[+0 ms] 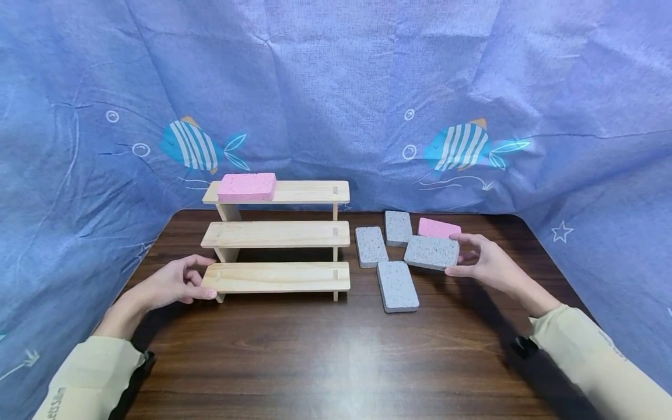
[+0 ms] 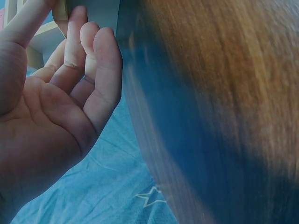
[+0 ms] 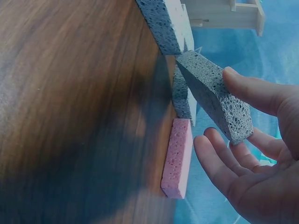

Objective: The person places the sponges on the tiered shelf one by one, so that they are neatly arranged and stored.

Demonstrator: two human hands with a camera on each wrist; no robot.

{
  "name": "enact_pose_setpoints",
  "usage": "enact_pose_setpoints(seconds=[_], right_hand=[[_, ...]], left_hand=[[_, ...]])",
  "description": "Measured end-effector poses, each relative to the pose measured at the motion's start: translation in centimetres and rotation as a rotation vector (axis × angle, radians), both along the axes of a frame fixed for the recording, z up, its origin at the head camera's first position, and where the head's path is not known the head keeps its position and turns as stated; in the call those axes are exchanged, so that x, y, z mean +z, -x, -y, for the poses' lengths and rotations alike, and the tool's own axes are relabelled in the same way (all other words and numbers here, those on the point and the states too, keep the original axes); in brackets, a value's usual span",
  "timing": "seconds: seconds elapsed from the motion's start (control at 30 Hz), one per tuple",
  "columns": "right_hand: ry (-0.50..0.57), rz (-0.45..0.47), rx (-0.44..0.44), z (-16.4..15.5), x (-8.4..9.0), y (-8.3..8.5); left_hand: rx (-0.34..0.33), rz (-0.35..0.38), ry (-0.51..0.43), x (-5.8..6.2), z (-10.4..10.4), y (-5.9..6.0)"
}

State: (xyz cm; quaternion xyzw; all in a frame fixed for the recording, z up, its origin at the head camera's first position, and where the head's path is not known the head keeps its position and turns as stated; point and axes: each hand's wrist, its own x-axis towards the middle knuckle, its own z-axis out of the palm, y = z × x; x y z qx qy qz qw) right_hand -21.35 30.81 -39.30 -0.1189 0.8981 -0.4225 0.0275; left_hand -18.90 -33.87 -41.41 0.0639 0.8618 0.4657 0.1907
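Sleeves: cream, left sleeve (image 1: 86, 379) and right sleeve (image 1: 588, 356) reach in from the bottom corners.
Table: dark wood-grain table (image 1: 294, 361) under everything.
Left hand: left hand (image 1: 170, 283) grips the left end of the bottom shelf, thumb at front edge, fingers behind.
Near gray block: near gray block (image 1: 398, 286) lies flat, right of the wooden stand (image 1: 275, 277).
Right hand: right hand (image 1: 488, 262) pinches the held gray block (image 1: 432, 252) by its right end, thumb against fingers.
Held block position: right of the stand, among the other blocks, tilted, gripped end raised; can't tell if its far end touches a neighbor.
Held block handling: pitted, pumice-like; probably light, stiff, grippy, may shed grit or chip at corners.
Where to hold: opposite edges near mid-length likely balance best; the present end grip could let the far end dip.
Other gray blocks: left gray block (image 1: 371, 247) and back gray block (image 1: 398, 227), flat, just beyond.
Pink blocks: loose pink block (image 1: 438, 227) behind the held one; shelved pink block (image 1: 247, 186) on the top shelf, left end.
Backdrop: blue fish-print cloth (image 1: 336, 105).
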Motion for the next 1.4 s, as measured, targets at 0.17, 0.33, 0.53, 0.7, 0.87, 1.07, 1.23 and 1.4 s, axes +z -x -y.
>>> enact_pose_setpoints(seconds=[0.17,0.33,0.53,0.7,0.87,1.07,1.23,1.4], right_hand=[[-0.016,-0.001,-0.018,-0.2,0.8,0.1],[0.003,0.03,-0.008,-0.3,1.3,0.2],[0.044,0.06,0.002,-0.2,1.6,0.3],[0.07,0.096,-0.013,0.0,2.4,0.5],[0.07,0.084,-0.024,0.3,3.6,0.9],[0.066,0.082,-0.02,1.0,5.0,1.2],[0.082,0.116,-0.009,1.9,5.9,1.5],[0.158,0.154,0.018,3.1,6.6,2.1]], left_hand=[[0.006,-0.003,0.013,0.2,0.1,0.1],[0.007,0.012,0.014,0.2,0.0,0.0],[0.003,0.015,0.007,0.1,-0.1,-0.1],[0.0,0.016,0.005,0.2,-0.1,0.0],[-0.008,0.011,0.007,0.2,-0.1,0.0],[-0.013,0.001,0.014,0.2,-0.3,-0.1],[-0.006,0.006,0.031,0.2,-0.4,-0.1],[-0.003,-0.008,0.055,0.4,-0.2,-0.1]])
